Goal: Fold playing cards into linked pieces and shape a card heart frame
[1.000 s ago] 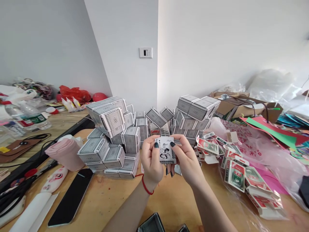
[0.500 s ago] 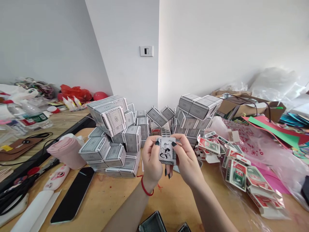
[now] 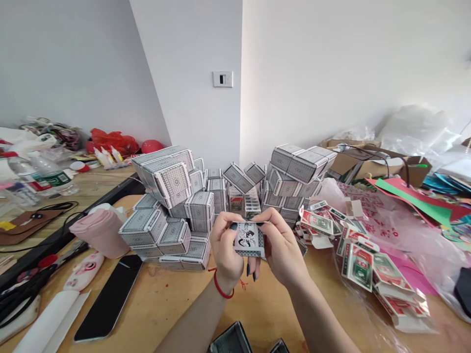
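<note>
Both my hands hold one small card box [image 3: 248, 239] with a black joker drawing on its face, just above the wooden table [image 3: 172, 304]. My left hand [image 3: 227, 251], with a red string at the wrist, grips the box's left side, thumb on its top edge. My right hand [image 3: 281, 250] grips the right side, fingers curled round it and thumb on the top edge. The box is tilted back, its top away from me. Behind my hands rises a heap of grey patterned card boxes [image 3: 176, 206], with more piled to the right [image 3: 298, 171].
Flattened red and green cartons [image 3: 362, 267] lie right of my hands on plastic wrap. A black phone [image 3: 108, 299], a pink cup [image 3: 100, 234], scissors [image 3: 47, 267] and water bottles [image 3: 44, 177] are at the left. Dark boxes [image 3: 231, 340] sit at the near edge. Coloured paper [image 3: 415, 198] and a cardboard box [image 3: 371, 164] are far right.
The box has dropped slightly and tipped back, so its joker face looks shorter. Both thumbs now press along its top edge. The hands stay in about the same place.
</note>
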`<state>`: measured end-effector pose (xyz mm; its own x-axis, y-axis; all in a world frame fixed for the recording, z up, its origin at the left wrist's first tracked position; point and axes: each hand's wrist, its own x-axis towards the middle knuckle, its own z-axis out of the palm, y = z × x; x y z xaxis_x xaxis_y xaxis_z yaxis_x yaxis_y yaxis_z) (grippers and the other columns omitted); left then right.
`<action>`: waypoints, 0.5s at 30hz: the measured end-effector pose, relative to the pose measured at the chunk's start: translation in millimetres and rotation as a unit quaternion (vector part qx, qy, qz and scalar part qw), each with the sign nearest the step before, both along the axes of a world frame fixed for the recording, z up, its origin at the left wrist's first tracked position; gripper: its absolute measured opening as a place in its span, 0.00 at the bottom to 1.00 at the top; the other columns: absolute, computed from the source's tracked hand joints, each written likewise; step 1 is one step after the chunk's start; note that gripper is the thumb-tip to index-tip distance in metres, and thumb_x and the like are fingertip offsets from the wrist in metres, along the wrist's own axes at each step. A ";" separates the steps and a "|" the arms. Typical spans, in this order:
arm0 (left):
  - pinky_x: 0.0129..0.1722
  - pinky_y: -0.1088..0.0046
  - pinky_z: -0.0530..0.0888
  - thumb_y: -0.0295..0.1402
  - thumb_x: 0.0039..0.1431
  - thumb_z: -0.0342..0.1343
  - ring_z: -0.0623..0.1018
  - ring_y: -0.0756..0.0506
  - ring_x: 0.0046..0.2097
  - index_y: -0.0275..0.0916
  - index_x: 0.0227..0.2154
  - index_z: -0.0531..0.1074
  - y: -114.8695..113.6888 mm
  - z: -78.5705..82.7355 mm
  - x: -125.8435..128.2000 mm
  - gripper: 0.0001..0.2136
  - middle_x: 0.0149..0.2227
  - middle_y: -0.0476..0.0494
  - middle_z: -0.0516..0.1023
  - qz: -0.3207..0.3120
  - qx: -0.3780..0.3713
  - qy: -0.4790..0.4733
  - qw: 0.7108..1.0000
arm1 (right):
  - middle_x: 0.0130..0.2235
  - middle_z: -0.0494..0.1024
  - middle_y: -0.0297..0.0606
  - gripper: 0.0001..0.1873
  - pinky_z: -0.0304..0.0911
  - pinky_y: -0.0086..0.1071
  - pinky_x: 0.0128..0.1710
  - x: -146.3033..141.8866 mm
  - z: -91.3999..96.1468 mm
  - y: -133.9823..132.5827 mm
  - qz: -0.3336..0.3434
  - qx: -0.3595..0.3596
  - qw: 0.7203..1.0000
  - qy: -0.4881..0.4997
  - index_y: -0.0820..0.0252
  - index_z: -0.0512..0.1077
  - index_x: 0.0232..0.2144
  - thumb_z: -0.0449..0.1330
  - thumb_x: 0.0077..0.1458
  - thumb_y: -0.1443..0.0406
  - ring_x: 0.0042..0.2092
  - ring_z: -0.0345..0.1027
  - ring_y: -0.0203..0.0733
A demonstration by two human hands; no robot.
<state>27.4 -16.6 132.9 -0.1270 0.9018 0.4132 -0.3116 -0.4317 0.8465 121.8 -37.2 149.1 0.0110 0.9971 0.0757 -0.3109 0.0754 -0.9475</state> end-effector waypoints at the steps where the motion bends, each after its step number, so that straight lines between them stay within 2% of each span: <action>1: 0.14 0.78 0.58 0.34 0.52 0.44 0.63 0.54 0.16 0.38 0.23 0.64 -0.1 -0.6 -1.1 0.07 0.17 0.53 0.62 -0.002 0.005 0.006 1.000 | 0.16 0.63 0.23 0.04 0.53 0.22 0.10 -0.4 0.8 -0.4 0.008 -0.006 1.000 0.012 0.57 0.59 0.30 0.48 0.50 0.63 0.13 0.58 0.30; 4: 0.14 0.77 0.57 0.38 0.54 0.44 0.60 0.54 0.15 0.39 0.25 0.62 1.3 -1.3 -3.1 0.09 0.14 0.54 0.58 -0.027 -0.001 0.032 0.999 | 0.17 0.65 0.25 0.04 0.56 0.25 0.09 -0.2 5.7 -2.4 0.088 -0.014 0.994 0.067 0.56 0.57 0.29 0.48 0.49 0.62 0.12 0.59 0.33; 6: 0.16 0.77 0.59 0.38 0.53 0.47 0.61 0.53 0.17 0.39 0.24 0.62 3.4 -1.2 -4.2 0.08 0.16 0.54 0.59 -0.018 0.006 0.054 0.998 | 0.18 0.68 0.26 0.06 0.59 0.27 0.09 0.8 8.6 -3.3 0.131 -0.011 0.987 0.096 0.55 0.56 0.30 0.48 0.49 0.60 0.13 0.62 0.36; 11: 0.20 0.76 0.60 0.39 0.55 0.47 0.62 0.52 0.20 0.39 0.25 0.62 6.0 -2.5 -7.8 0.10 0.20 0.52 0.61 -0.018 0.068 0.088 0.994 | 0.22 0.71 0.30 0.14 0.58 0.26 0.08 4.5 9.5 -2.7 0.137 -0.042 0.986 0.088 0.55 0.58 0.37 0.47 0.54 0.53 0.15 0.65 0.37; 13: 0.21 0.75 0.61 0.40 0.56 0.45 0.63 0.52 0.21 0.38 0.25 0.62 5.3 -3.2 -9.0 0.11 0.21 0.51 0.62 -0.019 0.100 0.101 0.990 | 0.24 0.72 0.31 0.14 0.58 0.26 0.08 7.2 9.5 -2.0 0.163 -0.057 0.982 0.081 0.55 0.59 0.40 0.48 0.55 0.54 0.16 0.66 0.37; 15: 0.22 0.74 0.62 0.39 0.58 0.44 0.63 0.52 0.22 0.38 0.25 0.63 4.9 -2.8 -9.5 0.12 0.22 0.50 0.63 0.007 0.121 0.132 0.984 | 0.26 0.73 0.34 0.15 0.60 0.26 0.08 10.7 9.8 -1.3 0.197 -0.062 0.976 0.072 0.57 0.61 0.42 0.49 0.55 0.56 0.18 0.68 0.38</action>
